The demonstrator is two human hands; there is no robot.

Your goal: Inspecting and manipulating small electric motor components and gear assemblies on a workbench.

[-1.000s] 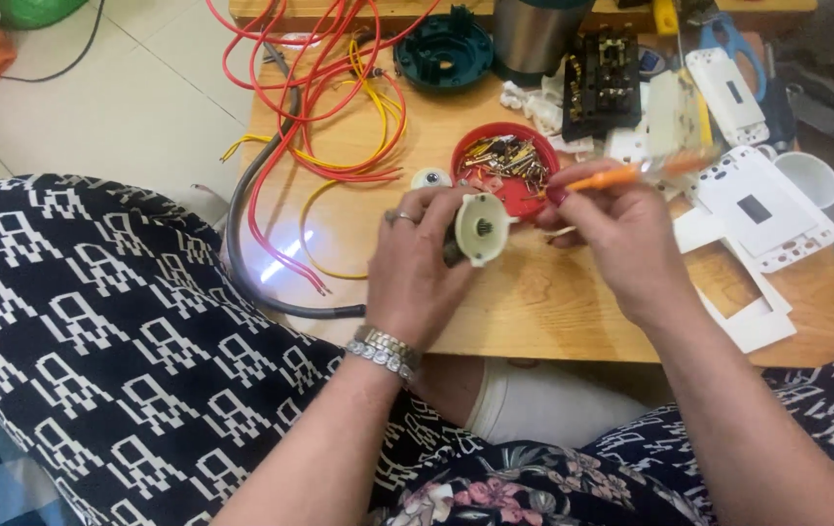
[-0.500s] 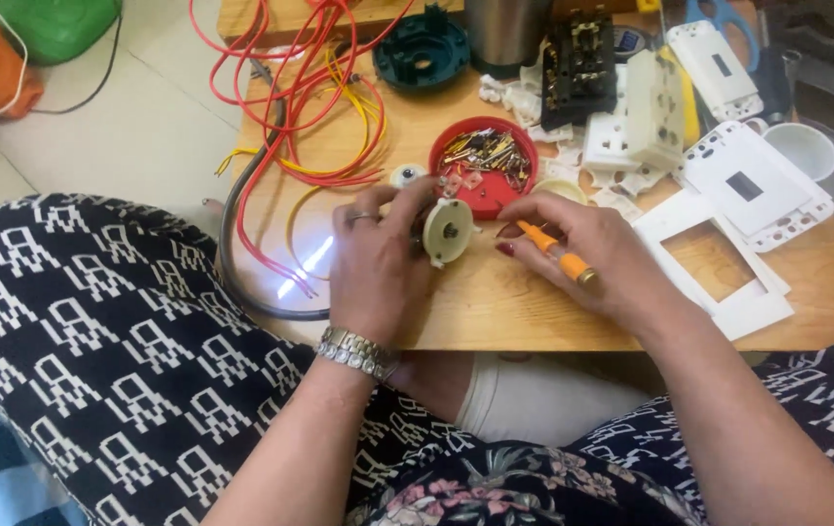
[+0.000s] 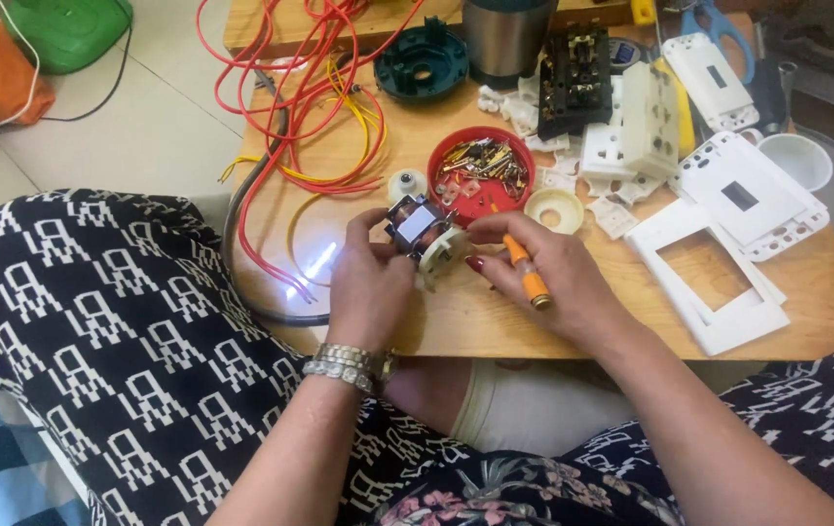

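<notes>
My left hand (image 3: pixel 370 282) grips a small electrical part (image 3: pixel 421 232), a cream round base with a dark body and copper coil on top, over the low wooden table (image 3: pixel 495 321). My right hand (image 3: pixel 558 278) touches the part's right side with its fingertips and keeps an orange-handled screwdriver (image 3: pixel 526 273) tucked across the palm. Just behind the part sits a red round dish (image 3: pixel 524 156) full of brass screws and contacts.
Red and yellow wires (image 3: pixel 310 107) and a grey cable (image 3: pixel 241 263) lie on the table's left. White switch plates (image 3: pixel 719 273), sockets (image 3: pixel 646 122), a black terminal block (image 3: pixel 577 83), a green round housing (image 3: pixel 422 58), a metal cup (image 3: pixel 504 39) and scissors (image 3: pixel 719 19) crowd the back and right.
The part has been turned in my left hand, so the coil side now faces up. My right hand has drawn in close, with the screwdriver lying across its palm.
</notes>
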